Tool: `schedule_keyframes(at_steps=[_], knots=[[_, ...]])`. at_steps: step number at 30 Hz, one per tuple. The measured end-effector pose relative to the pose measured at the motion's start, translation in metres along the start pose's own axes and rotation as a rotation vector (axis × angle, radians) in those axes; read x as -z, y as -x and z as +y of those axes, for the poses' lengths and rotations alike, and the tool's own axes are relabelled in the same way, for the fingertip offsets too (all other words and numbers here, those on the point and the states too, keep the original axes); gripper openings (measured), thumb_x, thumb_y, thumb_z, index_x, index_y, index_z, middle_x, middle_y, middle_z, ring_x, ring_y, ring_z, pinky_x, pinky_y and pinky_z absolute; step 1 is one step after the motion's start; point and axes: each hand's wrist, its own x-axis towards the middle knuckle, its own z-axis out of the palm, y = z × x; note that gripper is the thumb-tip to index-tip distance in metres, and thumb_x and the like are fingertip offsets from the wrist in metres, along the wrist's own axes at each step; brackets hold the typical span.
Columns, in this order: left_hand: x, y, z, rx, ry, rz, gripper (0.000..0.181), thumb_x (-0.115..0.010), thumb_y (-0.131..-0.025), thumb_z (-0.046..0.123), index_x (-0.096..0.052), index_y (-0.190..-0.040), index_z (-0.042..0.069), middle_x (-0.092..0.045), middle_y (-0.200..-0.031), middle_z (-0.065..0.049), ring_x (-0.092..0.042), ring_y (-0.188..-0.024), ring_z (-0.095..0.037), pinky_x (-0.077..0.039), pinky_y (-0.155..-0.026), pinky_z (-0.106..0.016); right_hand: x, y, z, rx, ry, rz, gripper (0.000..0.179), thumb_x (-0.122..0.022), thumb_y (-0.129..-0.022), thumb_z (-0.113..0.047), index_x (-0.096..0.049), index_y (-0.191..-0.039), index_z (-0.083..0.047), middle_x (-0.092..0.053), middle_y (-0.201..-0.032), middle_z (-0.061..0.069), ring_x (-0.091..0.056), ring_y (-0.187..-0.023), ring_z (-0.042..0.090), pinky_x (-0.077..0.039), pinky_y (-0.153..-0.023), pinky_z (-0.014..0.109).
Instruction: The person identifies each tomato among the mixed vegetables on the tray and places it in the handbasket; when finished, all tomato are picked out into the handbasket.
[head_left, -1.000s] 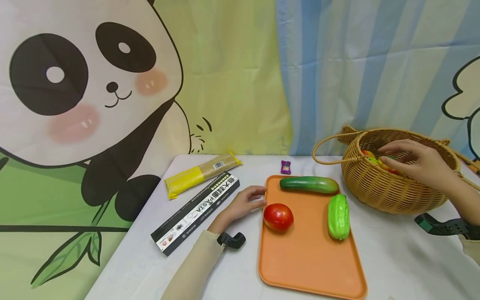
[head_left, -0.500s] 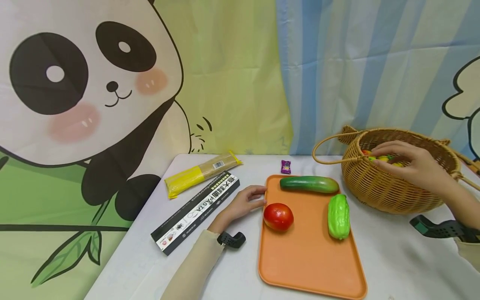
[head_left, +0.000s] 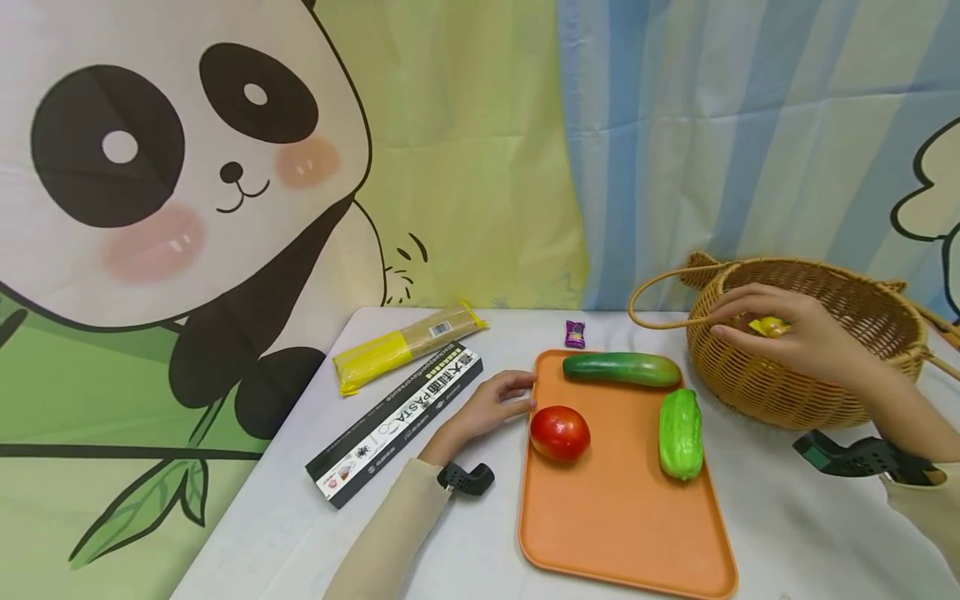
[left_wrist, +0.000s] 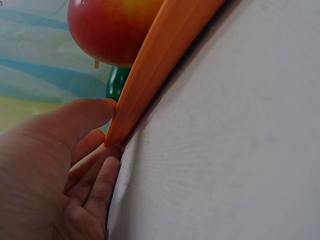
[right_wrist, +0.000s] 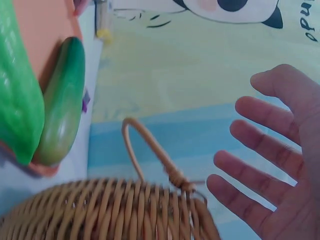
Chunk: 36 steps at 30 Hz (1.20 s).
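My left hand (head_left: 491, 406) touches the left edge of an orange tray (head_left: 622, 533). In the left wrist view, its thumb (left_wrist: 97, 111) lies against the tray's rim (left_wrist: 150, 70), the other fingers just beside it. The tray carries a red tomato (head_left: 560, 433), a green cucumber (head_left: 622, 369) and a ridged light-green vegetable (head_left: 681, 435). Over the near left part of a wicker basket (head_left: 787, 392) hovers my right hand (head_left: 795, 329); the right wrist view shows its fingers (right_wrist: 257, 177) spread, holding nothing. A yellow item (head_left: 770, 326) shows inside the basket, partly covered by that hand.
Left of the tray lie a black-and-white pasta box (head_left: 393, 425) and a yellow-ended pack (head_left: 408, 348). Behind the tray is a small purple packet (head_left: 574, 334). The basket's loop handle (head_left: 652, 296) sticks out leftward. A printed curtain (head_left: 480, 167) hangs behind the table.
My right hand has moved left across the basket, covering the red and green items seen there before. My left hand stays at the tray edge. The head view has shifted slightly.
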Motion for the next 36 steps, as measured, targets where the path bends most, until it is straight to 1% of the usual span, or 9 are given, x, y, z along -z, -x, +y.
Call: schedule_keyframes(at_steps=[4, 6, 11, 14, 18, 24, 29, 31, 36], knots=[[0.001, -0.002, -0.006, 0.001, -0.012, -0.005, 0.046, -0.068, -0.091, 0.007, -0.054, -0.133, -0.004, -0.055, -0.136, -0.019, -0.054, -0.125, -0.031, -0.045, -0.108, -0.036, -0.008, -0.007, -0.006, 0.052, -0.038, -0.029, 0.038, -0.075, -0.071, 0.016, -0.074, -0.098, -0.011, -0.066, -0.105, -0.005, -0.057, -0.092, -0.002, -0.046, -0.068, 0.013], [0.001, -0.002, -0.006, 0.004, -0.02, -0.008, 0.046, -0.068, -0.091, 0.009, -0.054, -0.134, -0.003, -0.055, -0.136, -0.018, -0.054, -0.125, -0.03, -0.045, -0.107, -0.034, -0.013, -0.011, -0.008, 0.072, -0.063, -0.039, 0.04, -0.074, -0.072, 0.016, -0.074, -0.099, -0.012, -0.066, -0.103, -0.003, -0.057, -0.095, -0.001, -0.047, -0.071, 0.012], [0.001, -0.001, -0.006, 0.006, -0.028, -0.002, 0.046, -0.068, -0.091, 0.008, -0.054, -0.133, -0.003, -0.056, -0.135, -0.018, -0.055, -0.125, -0.029, -0.046, -0.107, -0.031, -0.026, -0.019, -0.014, 0.068, -0.118, -0.047, 0.038, -0.073, -0.075, 0.014, -0.074, -0.1, -0.014, -0.067, -0.103, -0.003, -0.058, -0.095, 0.0, -0.048, -0.071, 0.014], [0.001, -0.001, -0.005, 0.012, -0.025, -0.003, 0.046, -0.068, -0.091, 0.008, -0.054, -0.134, -0.003, -0.055, -0.136, -0.018, -0.055, -0.125, -0.029, -0.046, -0.107, -0.031, -0.034, -0.025, -0.018, 0.057, -0.146, -0.055, 0.035, -0.073, -0.077, 0.012, -0.074, -0.1, -0.015, -0.068, -0.103, -0.003, -0.058, -0.094, 0.001, -0.048, -0.068, 0.015], [0.001, -0.001, -0.004, 0.012, -0.027, -0.01, 0.046, -0.068, -0.091, 0.008, -0.054, -0.134, -0.003, -0.055, -0.136, -0.018, -0.055, -0.125, -0.029, -0.046, -0.107, -0.031, -0.047, -0.03, -0.019, 0.079, -0.203, -0.07, 0.035, -0.072, -0.078, 0.012, -0.073, -0.099, -0.017, -0.069, -0.101, -0.002, -0.059, -0.092, 0.001, -0.049, -0.063, 0.015], [0.003, -0.001, -0.002, -0.017, -0.019, -0.011, 0.045, -0.068, -0.091, 0.006, -0.054, -0.132, -0.006, -0.055, -0.135, -0.021, -0.054, -0.125, -0.032, -0.046, -0.107, -0.033, -0.068, -0.031, -0.021, 0.127, -0.29, -0.096, 0.038, -0.072, -0.077, 0.013, -0.072, -0.099, -0.019, -0.07, -0.101, -0.001, -0.06, -0.097, 0.005, -0.05, -0.07, 0.019], [0.003, 0.0, 0.001, -0.007, -0.02, -0.018, 0.046, -0.068, -0.091, 0.008, -0.054, -0.133, -0.005, -0.054, -0.136, -0.021, -0.054, -0.125, -0.032, -0.045, -0.107, -0.034, -0.084, -0.028, -0.022, 0.164, -0.352, -0.117, 0.041, -0.073, -0.075, 0.015, -0.072, -0.097, -0.02, -0.07, -0.099, -0.002, -0.061, -0.091, 0.008, -0.051, -0.071, 0.023], [0.002, 0.0, 0.001, -0.006, -0.023, -0.02, 0.046, -0.067, -0.091, 0.008, -0.054, -0.133, -0.005, -0.054, -0.136, -0.021, -0.054, -0.126, -0.032, -0.045, -0.108, -0.034, -0.089, -0.026, -0.024, 0.158, -0.365, -0.13, 0.04, -0.073, -0.076, 0.014, -0.071, -0.097, -0.021, -0.07, -0.099, -0.003, -0.061, -0.091, 0.009, -0.051, -0.07, 0.022], [0.002, -0.001, 0.001, 0.015, -0.031, -0.015, 0.046, -0.068, -0.091, 0.007, -0.054, -0.133, -0.004, -0.055, -0.136, -0.018, -0.054, -0.126, -0.028, -0.045, -0.107, -0.03, -0.101, -0.021, -0.027, 0.101, -0.4, -0.178, 0.035, -0.072, -0.08, 0.009, -0.071, -0.099, -0.021, -0.069, -0.099, -0.003, -0.059, -0.089, 0.007, -0.052, -0.068, 0.025]])
